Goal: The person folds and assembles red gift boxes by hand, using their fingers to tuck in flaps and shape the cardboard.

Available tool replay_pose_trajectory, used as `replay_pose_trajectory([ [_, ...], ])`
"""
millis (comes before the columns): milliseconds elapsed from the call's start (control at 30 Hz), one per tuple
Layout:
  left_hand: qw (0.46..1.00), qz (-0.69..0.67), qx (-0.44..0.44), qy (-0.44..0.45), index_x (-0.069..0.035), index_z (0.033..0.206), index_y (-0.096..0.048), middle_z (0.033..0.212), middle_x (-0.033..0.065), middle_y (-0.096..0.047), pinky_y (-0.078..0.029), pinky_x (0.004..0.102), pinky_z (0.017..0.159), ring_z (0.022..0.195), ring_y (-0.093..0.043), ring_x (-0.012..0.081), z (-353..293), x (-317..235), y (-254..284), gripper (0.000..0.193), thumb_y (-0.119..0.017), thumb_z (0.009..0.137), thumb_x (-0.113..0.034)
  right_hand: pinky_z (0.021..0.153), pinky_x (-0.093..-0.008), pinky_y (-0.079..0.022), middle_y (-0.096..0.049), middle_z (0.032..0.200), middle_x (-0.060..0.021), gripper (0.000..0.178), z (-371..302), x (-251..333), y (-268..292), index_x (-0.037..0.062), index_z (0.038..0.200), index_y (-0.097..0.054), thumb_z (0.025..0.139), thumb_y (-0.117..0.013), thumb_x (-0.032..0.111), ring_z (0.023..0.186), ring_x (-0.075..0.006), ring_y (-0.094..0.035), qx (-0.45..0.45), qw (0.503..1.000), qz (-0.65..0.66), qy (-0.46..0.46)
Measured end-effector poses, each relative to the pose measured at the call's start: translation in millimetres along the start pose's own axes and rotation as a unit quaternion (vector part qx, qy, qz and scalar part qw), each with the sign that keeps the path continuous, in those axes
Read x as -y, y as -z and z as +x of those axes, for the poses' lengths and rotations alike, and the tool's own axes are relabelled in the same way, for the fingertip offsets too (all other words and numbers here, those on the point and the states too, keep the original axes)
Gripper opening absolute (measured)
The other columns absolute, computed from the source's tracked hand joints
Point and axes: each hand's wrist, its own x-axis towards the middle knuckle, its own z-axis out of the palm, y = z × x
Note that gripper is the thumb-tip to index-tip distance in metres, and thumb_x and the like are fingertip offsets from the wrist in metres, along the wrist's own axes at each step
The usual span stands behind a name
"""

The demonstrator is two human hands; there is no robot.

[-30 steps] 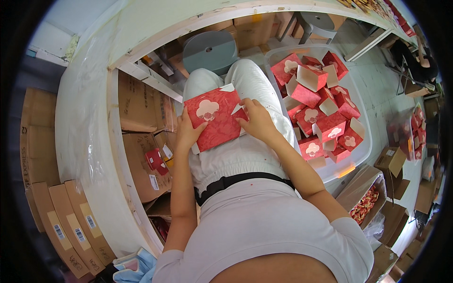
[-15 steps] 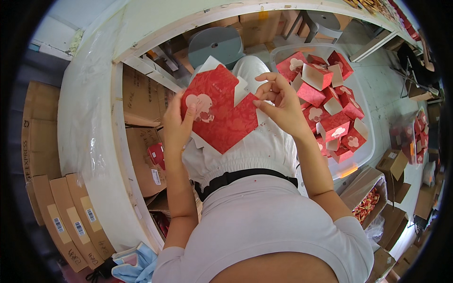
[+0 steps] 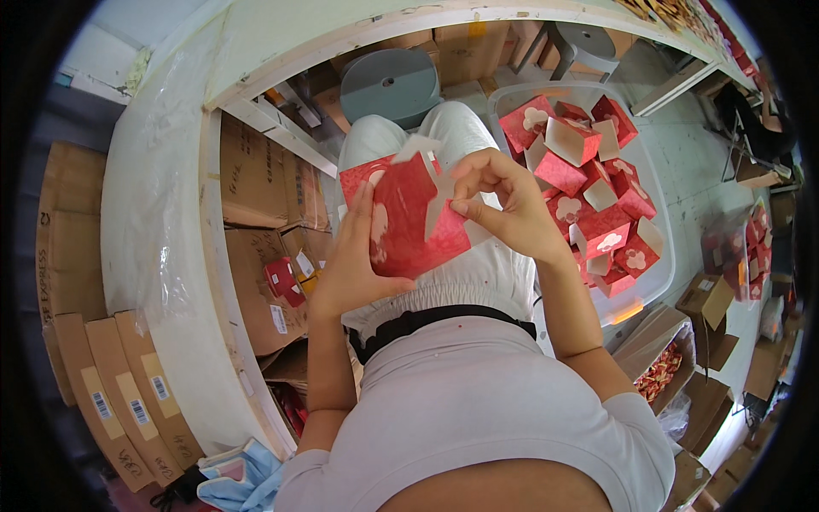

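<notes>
Above my lap is a red cardboard box [image 3: 418, 218] with pale flower shapes, opened out into a tube, its white end flaps sticking up on the far side. My left hand [image 3: 354, 256] wraps round its left side, thumb along the near edge and fingers over the printed face. On the right, my right hand [image 3: 503, 200] pinches the box's right edge by a white flap between thumb and fingers. Right of my knees, a clear plastic tub [image 3: 667, 269] holds several folded red boxes [image 3: 604, 230] of the same print, some with flaps standing open.
A grey stool [image 3: 388, 85] stands beyond my knees under a white-edged table [image 3: 213, 154]. Brown cartons [image 3: 260, 183] fill the space at left below it. At right are a carton of small red-and-gold wrapped pieces [image 3: 661, 371] and another clear tub [image 3: 738, 256] of red boxes.
The flat red box has been spread open into a tube and tilted. My left hand has shifted right and round its near side; my right hand stays at its right edge.
</notes>
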Motion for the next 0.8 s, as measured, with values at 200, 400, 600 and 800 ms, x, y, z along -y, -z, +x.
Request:
replay_pose_trajectory([
  [200,0.997,-0.031,0.050,0.041,-0.005,0.131,-0.039,0.121,0.0182,-0.052,-0.041,0.0359,0.091,0.107,-0.053,0.0319,4,-12,-8,0.087,-0.080,0.056,-0.023,0.072,-0.0230,-0.044,-0.056,0.079,-0.0016,0.023,-2,1,-14,0.0028,0.094,-0.051,0.076,-0.063,-0.005,0.074,-0.0092,-0.054,-0.030,0.999,0.034,0.010],
  [400,0.993,-0.036,0.055,0.094,0.000,0.105,-0.059,0.088,0.0141,-0.064,-0.048,0.0320,0.073,0.079,-0.063,0.0270,10,-5,6,0.043,-0.073,0.067,-0.014,0.075,-0.0244,-0.044,-0.057,0.082,-0.0029,0.023,-6,9,-19,0.0009,0.094,-0.050,0.076,-0.064,-0.003,0.076,-0.0102,-0.054,-0.099,0.991,-0.045,0.077],
  [600,0.991,-0.081,-0.092,0.049,0.002,0.097,-0.060,0.083,0.0131,-0.064,-0.048,0.0285,0.069,0.073,-0.061,0.0191,15,3,13,0.033,-0.072,0.070,-0.013,0.080,-0.0297,-0.041,-0.049,0.108,-0.0132,0.036,-4,-2,-12,0.0001,0.106,-0.047,0.074,-0.063,-0.001,0.090,-0.0179,-0.051,-0.255,0.931,-0.089,0.247],
  [800,0.919,-0.321,-0.202,0.104,0.002,0.109,-0.055,0.097,0.0049,-0.063,-0.047,0.0267,0.078,0.086,-0.059,0.0142,20,-7,4,0.036,-0.067,0.076,-0.006,0.080,-0.0328,-0.044,-0.046,0.114,-0.0182,0.045,-3,-3,-11,-0.0024,0.113,-0.044,0.073,-0.064,0.007,0.098,-0.0250,-0.051,-0.307,0.819,-0.221,0.431],
])
